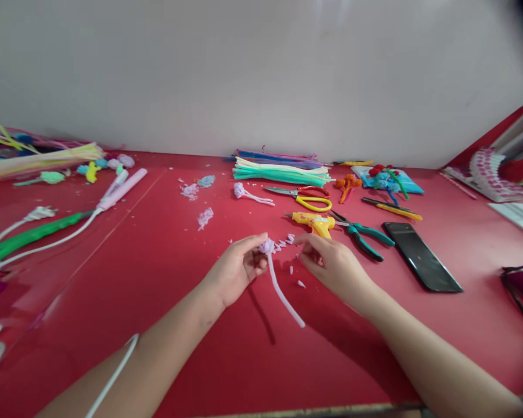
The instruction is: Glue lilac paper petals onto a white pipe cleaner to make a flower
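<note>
My left hand [239, 264] pinches the head of a lilac pipe cleaner flower [267, 247], whose long fuzzy stem [283, 293] hangs down toward the table's front edge. Small cut lilac pipe cleaner pieces [280, 245] lie on the red table just right of the flower head. Over the right end of these pieces is my right hand [326, 261], its fingers bent and drawn together; whatever sits between the fingertips is too small to make out. Two more loose bits [301, 284] lie below it. Behind the right hand rests a yellow glue gun [311, 220].
Beyond are scissors [314, 202], bundled pipe cleaners [279, 171] and another lilac flower [239, 190]. Teal-handled pliers [366, 235] and a black phone [422, 258] lie right. At left are a pink corded tool [122, 188] and a green-wrapped rod [35, 237]. A white cord [115, 374] crosses my left forearm.
</note>
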The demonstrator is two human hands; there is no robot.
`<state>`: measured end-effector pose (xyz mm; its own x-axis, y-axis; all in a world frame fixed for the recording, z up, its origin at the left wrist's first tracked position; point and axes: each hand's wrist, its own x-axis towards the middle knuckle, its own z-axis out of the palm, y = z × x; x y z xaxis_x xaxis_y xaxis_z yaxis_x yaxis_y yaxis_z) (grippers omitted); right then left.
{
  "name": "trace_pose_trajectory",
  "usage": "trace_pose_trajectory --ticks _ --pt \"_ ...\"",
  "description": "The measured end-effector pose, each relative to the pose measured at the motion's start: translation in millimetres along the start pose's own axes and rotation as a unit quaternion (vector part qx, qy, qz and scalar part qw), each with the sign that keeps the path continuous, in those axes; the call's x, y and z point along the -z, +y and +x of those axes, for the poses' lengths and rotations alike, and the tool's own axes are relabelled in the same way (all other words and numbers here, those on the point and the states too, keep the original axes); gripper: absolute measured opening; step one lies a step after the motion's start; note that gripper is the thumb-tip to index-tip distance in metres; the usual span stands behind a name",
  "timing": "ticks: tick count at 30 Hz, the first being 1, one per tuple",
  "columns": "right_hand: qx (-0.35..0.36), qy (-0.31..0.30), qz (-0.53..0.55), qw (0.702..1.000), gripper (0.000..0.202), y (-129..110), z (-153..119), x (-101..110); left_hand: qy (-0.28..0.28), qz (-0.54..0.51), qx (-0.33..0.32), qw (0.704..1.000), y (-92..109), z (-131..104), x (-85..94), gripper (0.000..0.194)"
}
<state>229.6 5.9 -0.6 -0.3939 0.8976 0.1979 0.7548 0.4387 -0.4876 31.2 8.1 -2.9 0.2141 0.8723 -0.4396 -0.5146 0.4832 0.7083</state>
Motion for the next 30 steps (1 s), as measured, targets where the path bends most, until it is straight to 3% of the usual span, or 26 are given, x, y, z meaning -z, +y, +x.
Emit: trace_pose_trajectory --ticks 5,9,13,18,22,26,30 --pt "0.093 -0.065 -0.078 0.99 0.01 3 -1 -2 0.042 -0.039 -0.013 0.998 4 0 -2.9 0.015" --pt "0.128 -0.021 -0.107 0.986 0.014 -4 3 -14 0.056 -0.055 -0.028 0.997 6 0 -3.9 0.015" --pt "0.138 -0.016 -0.149 0.979 0.018 -5 10 -18 0.066 -0.068 -0.035 0.995 8 2 -2.3 0.016" --pt "0.061 0.022 -0.163 0.984 0.014 14 13 12 0.061 -0.077 -0.039 0.994 8 5 2.2 0.015" --pt "0.055 -0.017 -0.186 0.981 0.013 14 17 31 0.04 -0.066 -0.034 0.996 3 8 5.0 0.016" --pt "0.109 -0.104 -0.235 0.96 0.01 0 20 14 0.021 -0.063 -0.037 0.997 0 9 5.9 0.016" --pt "0.101 -0.094 -0.26 0.956 0.01 -7 23 -8 0.006 -0.055 -0.035 0.998 -2 7 4.3 0.015"
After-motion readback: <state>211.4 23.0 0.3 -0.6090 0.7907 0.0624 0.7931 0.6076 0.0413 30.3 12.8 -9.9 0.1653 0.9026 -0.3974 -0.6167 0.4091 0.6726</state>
